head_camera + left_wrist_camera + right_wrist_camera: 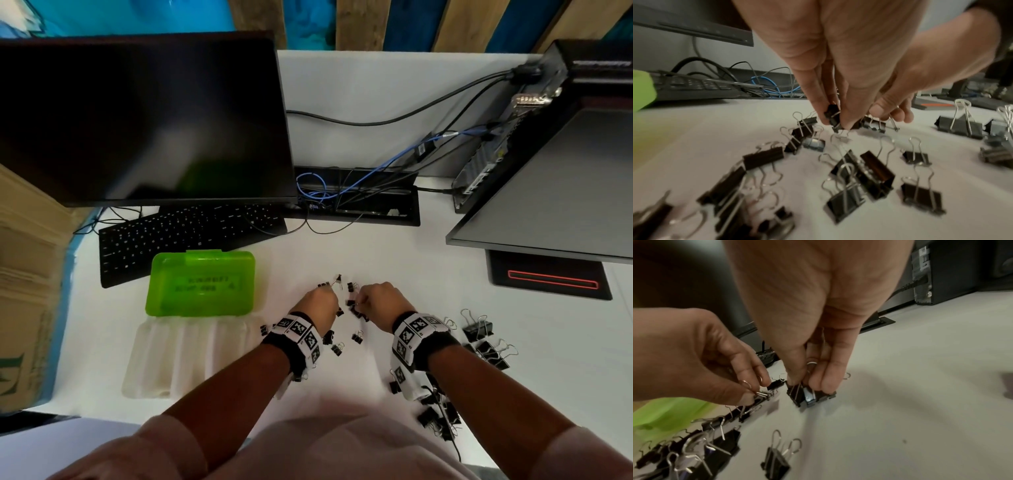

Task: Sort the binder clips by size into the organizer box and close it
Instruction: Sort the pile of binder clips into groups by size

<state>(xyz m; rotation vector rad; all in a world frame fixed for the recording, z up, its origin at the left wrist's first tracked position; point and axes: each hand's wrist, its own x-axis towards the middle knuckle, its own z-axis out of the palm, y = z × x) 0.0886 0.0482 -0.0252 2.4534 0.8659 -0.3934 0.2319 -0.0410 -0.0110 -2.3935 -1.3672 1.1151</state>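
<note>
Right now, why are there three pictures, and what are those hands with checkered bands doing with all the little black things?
All three pictures show one moment. No robot here: a person wears one camera on the head and one on each wrist, on those checkered bands.

The head picture looks down at a white desk. The left hand and right hand work side by side. The other two pictures look along each hand at its fingers.

The black things are binder clips, small and large, scattered about. In the left wrist picture, the left hand pinches a small clip. In the right wrist picture, the right hand grips a little bunch of clips on the desk.

The organizer box lies open, with its green lid behind it. I cannot see any clips in it.
</note>
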